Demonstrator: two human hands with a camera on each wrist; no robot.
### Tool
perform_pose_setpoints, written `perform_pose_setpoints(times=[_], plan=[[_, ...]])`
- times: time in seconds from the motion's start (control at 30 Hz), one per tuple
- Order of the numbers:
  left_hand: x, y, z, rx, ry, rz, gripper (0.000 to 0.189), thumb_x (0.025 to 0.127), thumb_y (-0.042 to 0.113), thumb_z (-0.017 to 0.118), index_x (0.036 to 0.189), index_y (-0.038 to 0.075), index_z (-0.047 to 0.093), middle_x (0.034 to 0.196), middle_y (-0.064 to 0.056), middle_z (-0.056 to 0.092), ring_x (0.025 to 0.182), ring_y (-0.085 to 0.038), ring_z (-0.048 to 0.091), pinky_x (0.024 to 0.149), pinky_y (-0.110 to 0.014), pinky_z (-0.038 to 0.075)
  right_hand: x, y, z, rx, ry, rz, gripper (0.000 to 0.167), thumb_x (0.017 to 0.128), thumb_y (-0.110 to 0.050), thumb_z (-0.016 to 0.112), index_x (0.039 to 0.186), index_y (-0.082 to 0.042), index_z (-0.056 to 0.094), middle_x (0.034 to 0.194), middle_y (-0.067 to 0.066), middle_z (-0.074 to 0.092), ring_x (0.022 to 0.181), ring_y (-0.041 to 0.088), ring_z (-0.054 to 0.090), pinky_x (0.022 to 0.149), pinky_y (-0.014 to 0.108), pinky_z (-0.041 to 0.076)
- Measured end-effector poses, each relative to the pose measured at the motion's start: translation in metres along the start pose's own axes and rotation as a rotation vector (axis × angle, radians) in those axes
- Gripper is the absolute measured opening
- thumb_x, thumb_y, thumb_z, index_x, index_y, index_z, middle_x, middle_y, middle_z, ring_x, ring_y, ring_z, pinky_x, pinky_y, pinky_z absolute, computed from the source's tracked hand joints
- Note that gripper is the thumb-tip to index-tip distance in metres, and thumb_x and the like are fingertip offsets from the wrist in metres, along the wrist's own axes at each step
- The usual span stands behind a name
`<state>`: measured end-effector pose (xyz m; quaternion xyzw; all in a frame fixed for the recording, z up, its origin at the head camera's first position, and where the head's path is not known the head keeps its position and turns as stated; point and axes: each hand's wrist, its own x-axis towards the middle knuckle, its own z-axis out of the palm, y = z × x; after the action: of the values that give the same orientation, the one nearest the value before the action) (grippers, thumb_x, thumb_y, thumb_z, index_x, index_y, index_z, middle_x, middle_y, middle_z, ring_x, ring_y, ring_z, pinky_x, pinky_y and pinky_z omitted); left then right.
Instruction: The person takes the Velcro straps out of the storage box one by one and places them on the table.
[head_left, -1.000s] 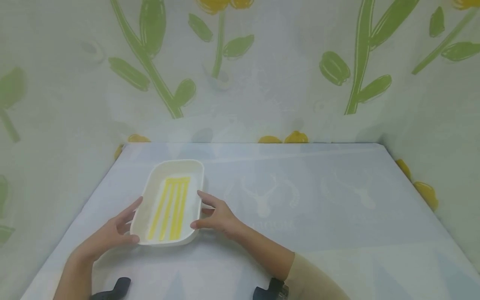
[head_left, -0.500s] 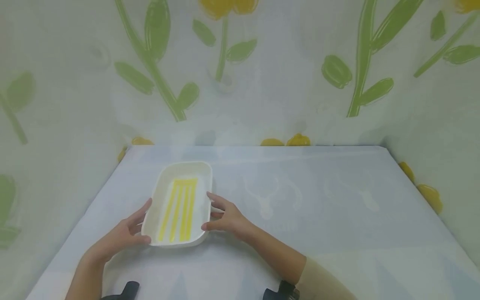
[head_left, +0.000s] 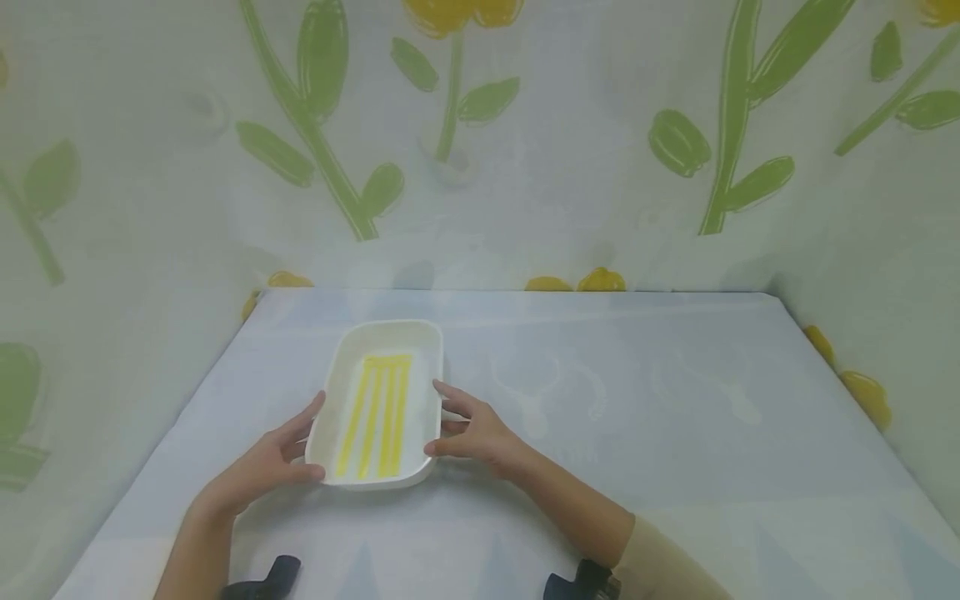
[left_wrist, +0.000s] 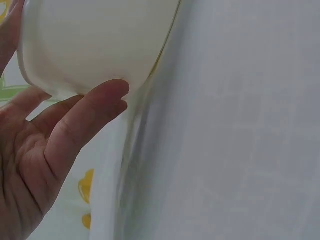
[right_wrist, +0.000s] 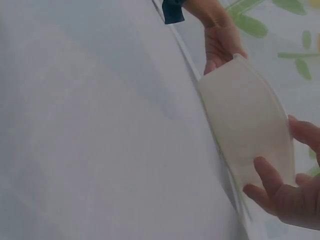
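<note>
left hand [head_left: 272,465] gripping white rectangular tray [head_left: 422,396] | right hand [head_left: 482,431] gripping opposite side | imo squeeze evenly, keep it level lol

Tray [head_left: 424,392]: plastic-looking — smooth, faint sheen
Table covering [head_left: 675,467]: smooth, matt; cloth or plastic — cannot tell
Wall covering [head_left: 570,167]: smooth, mostly matt
Sleeve [head_left: 660,562]: matt cloth
Wrist mount [head_left: 282,573]: smooth, plastic-looking

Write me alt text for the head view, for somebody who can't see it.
A left hand and a right hand hold a white tray by opposite sides, with yellow stripes showing inside it. It is left of centre over a pale table, in front of a wall patterned with green leaves and yellow flowers.
</note>
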<state>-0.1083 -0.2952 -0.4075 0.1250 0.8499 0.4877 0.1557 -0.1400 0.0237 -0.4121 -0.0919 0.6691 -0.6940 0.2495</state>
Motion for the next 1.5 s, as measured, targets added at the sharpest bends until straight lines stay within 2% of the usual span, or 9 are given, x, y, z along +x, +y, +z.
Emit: perform_pose_setpoints(times=[0.33, 0.53, 0.77, 0.83, 1.07, 1.33, 1.5], plan=[[0.007, 0.01, 0.008, -0.054, -0.031, 0.015, 0.099, 0.078, 0.011, 0.076, 0.152, 0.008, 0.01, 0.157, -0.02, 0.008, 0.131, -0.051, 0.033, 0.085, -0.015, 0.046, -0.008, -0.001, -0.014, -0.013, 0.007, 0.02, 0.086, 0.074, -0.003, 0.078, 0.146, -0.024, 0.037, 0.146, 0.018, 0.038, 0.127, 0.034, 0.048, 0.09, 0.04, 0.052], [0.012, 0.012, 0.012, -0.051, -0.036, 0.018, 0.099, 0.078, 0.012, 0.076, 0.152, 0.008, 0.01, 0.157, -0.02, 0.009, 0.13, -0.051, 0.035, 0.085, -0.014, 0.045, -0.011, -0.001, -0.019, -0.011, 0.009, 0.019, 0.087, 0.074, -0.003, 0.078, 0.147, -0.02, 0.035, 0.147, 0.02, 0.036, 0.128, 0.036, 0.047, 0.09, 0.041, 0.051], [0.017, 0.014, 0.019, -0.056, -0.025, -0.024, 0.101, 0.076, 0.015, 0.078, 0.152, 0.012, 0.013, 0.158, -0.015, 0.011, 0.132, -0.046, 0.035, 0.086, -0.013, 0.043, -0.015, 0.0, -0.026, 0.017, 0.008, 0.015, 0.088, 0.073, -0.001, 0.078, 0.148, -0.017, 0.033, 0.147, 0.023, 0.034, 0.128, 0.037, 0.046, 0.089, 0.042, 0.052], [0.018, 0.015, 0.021, -0.047, -0.025, -0.017, 0.101, 0.076, 0.016, 0.079, 0.152, 0.011, 0.013, 0.158, -0.016, 0.011, 0.132, -0.046, 0.036, 0.086, -0.012, 0.043, -0.015, 0.0, -0.029, 0.019, 0.013, 0.017, 0.088, 0.073, 0.0, 0.077, 0.148, -0.017, 0.033, 0.147, 0.022, 0.034, 0.128, 0.038, 0.046, 0.089, 0.042, 0.052], [0.023, 0.02, 0.028, -0.069, -0.028, 0.002, 0.1, 0.076, 0.017, 0.079, 0.152, 0.01, 0.014, 0.158, -0.015, 0.012, 0.132, -0.044, 0.037, 0.087, -0.012, 0.043, -0.019, -0.001, -0.036, -0.044, 0.053, 0.049, 0.086, 0.074, -0.004, 0.078, 0.147, -0.021, 0.035, 0.147, 0.019, 0.038, 0.127, 0.035, 0.048, 0.088, 0.041, 0.052], [0.029, 0.024, 0.036, -0.055, -0.025, -0.02, 0.1, 0.075, 0.02, 0.08, 0.152, 0.012, 0.016, 0.157, -0.014, 0.015, 0.132, -0.042, 0.038, 0.093, -0.023, 0.047, -0.025, -0.002, -0.044, -0.036, 0.048, 0.041, 0.087, 0.075, -0.003, 0.077, 0.148, -0.02, 0.033, 0.147, 0.019, 0.038, 0.128, 0.036, 0.047, 0.088, 0.043, 0.052], [0.033, 0.026, 0.041, -0.087, -0.033, -0.02, 0.1, 0.075, 0.019, 0.08, 0.152, 0.014, 0.017, 0.157, -0.013, 0.016, 0.133, -0.041, 0.037, 0.089, -0.016, 0.045, -0.029, -0.002, -0.051, -0.026, 0.053, 0.045, 0.088, 0.074, -0.003, 0.078, 0.148, -0.02, 0.034, 0.147, 0.018, 0.038, 0.127, 0.036, 0.047, 0.089, 0.043, 0.051]])
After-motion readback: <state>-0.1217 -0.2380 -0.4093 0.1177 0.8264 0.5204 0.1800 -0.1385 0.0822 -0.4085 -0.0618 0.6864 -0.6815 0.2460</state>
